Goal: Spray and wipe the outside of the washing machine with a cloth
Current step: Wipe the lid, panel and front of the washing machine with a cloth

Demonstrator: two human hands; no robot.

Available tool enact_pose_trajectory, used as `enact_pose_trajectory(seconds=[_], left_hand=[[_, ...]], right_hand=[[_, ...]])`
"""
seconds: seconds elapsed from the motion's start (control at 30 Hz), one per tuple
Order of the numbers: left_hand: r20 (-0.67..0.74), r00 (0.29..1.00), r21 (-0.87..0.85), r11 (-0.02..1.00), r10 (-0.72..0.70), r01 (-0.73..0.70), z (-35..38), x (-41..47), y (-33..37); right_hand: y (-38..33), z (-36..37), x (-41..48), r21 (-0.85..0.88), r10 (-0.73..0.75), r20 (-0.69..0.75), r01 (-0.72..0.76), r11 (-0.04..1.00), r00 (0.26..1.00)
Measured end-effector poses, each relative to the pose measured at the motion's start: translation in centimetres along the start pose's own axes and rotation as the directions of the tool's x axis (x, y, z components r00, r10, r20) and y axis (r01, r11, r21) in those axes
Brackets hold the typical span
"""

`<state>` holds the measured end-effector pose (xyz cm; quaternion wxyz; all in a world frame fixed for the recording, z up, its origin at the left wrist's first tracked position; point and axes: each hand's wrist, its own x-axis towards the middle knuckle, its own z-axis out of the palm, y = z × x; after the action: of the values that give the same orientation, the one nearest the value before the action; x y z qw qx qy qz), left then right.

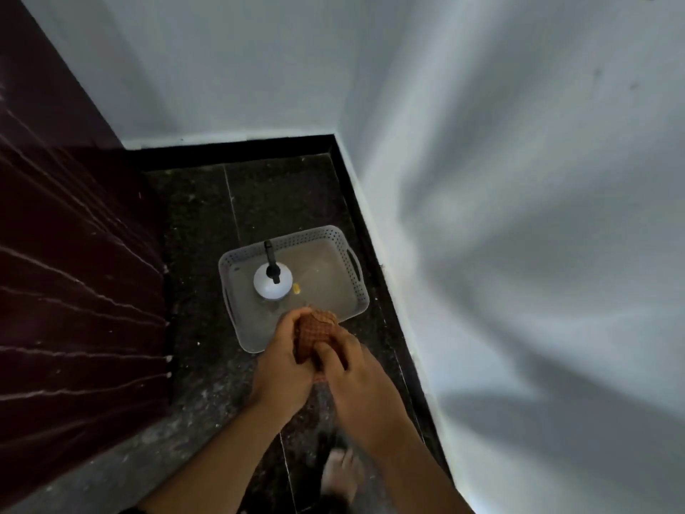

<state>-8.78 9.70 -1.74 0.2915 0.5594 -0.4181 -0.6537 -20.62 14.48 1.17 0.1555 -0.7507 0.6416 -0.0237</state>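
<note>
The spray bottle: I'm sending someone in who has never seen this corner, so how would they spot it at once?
Look to the dark floor in the corner by the white wall, where a pale perforated basket sits. The spray bottle stands upright inside it, toward its left side. It is round and white with a black nozzle on top, unlike the small yellow item beside it.

Both bare forearms reach up from the bottom of the frame and meet at its centre. The left hand (283, 359) and right hand (357, 372) press together, fingers (330, 359) curled closed around a bunched cloth (315, 330).
</note>
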Motion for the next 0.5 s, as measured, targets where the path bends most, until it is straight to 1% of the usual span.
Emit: enact_pose_trajectory(seconds=[0.07, 0.13, 0.2, 0.27, 0.4, 0.5], left_hand=[[-0.02, 0.999, 0.14, 0.99, 0.034, -0.031, 1.0, 1.9, -1.4], [-0.077, 0.996, 0.237, 0.971, 0.055, -0.035, 2.1, 4.5, -3.1], [-0.144, 0.989, 0.319, 0.948, 0.037, 0.011, 3.3, 7.8, -5.3], [-0.167, 0.986, 0.358, 0.932, 0.005, 0.056, 4.1, 11.1, -8.3], [-0.112, 0.992, 0.412, 0.906, -0.056, 0.097, 4.7, 16.0, -13.7], [-0.029, 0.979, 0.477, 0.858, -0.204, 0.193, 4.6, 17.8, -17.6]], right_hand=[[1.7, 1.5, 1.7, -0.04, -0.026, 0.033, 0.027, 0.999, 0.999], [4.0, 3.5, 3.9, -0.044, -0.058, 0.075, 0.061, 0.997, 0.996], [6.7, 6.3, 6.3, -0.053, -0.093, 0.089, 0.098, 0.994, 0.992], [9.3, 9.5, 8.2, -0.105, -0.136, 0.106, 0.147, 0.984, 0.985], [12.8, 15.5, 11.0, -0.21, -0.166, 0.18, 0.203, 0.956, 0.97], [14.4, 19.7, 11.7, -0.205, -0.222, 0.34, 0.302, 0.931, 0.914]])
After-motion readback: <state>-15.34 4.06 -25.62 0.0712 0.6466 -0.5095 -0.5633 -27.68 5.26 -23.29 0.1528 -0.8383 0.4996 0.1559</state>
